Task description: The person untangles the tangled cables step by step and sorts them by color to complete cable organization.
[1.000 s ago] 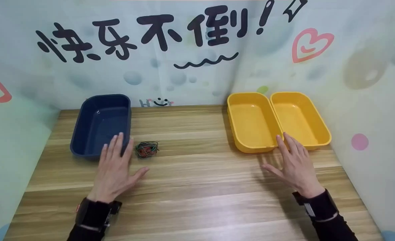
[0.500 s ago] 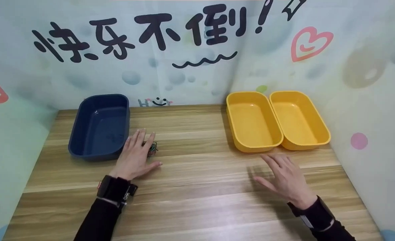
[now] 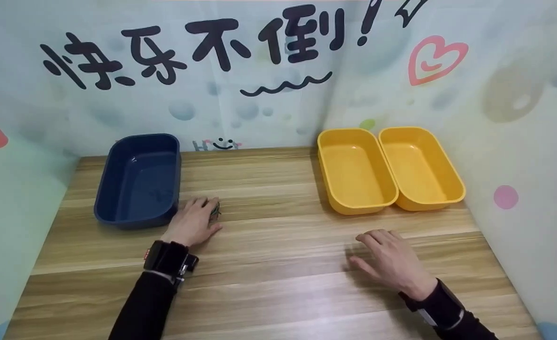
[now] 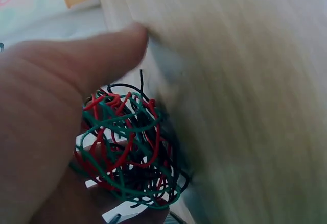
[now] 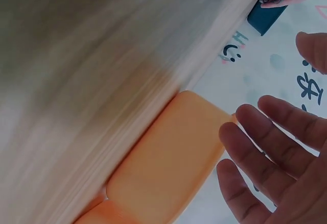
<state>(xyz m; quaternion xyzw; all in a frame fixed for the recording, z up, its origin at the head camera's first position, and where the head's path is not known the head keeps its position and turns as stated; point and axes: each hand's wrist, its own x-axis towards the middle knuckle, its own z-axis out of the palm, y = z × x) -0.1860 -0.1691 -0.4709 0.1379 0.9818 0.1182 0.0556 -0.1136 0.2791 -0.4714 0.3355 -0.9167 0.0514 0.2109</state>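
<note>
Our left hand point(image 3: 194, 225) has curled its fingers over the tangle of red, green and black wires point(image 4: 127, 150) just right of the blue bin point(image 3: 139, 178); the grip looks closed around the bundle, though the head view hides most of it, and the bundle seems not yet lifted from the surface point(image 3: 278, 283). Our right hand point(image 3: 391, 262) lies loosely open and empty, well right of the blue bin, before two empty yellow bins point(image 3: 358, 170); nothing blocks our way.
</note>
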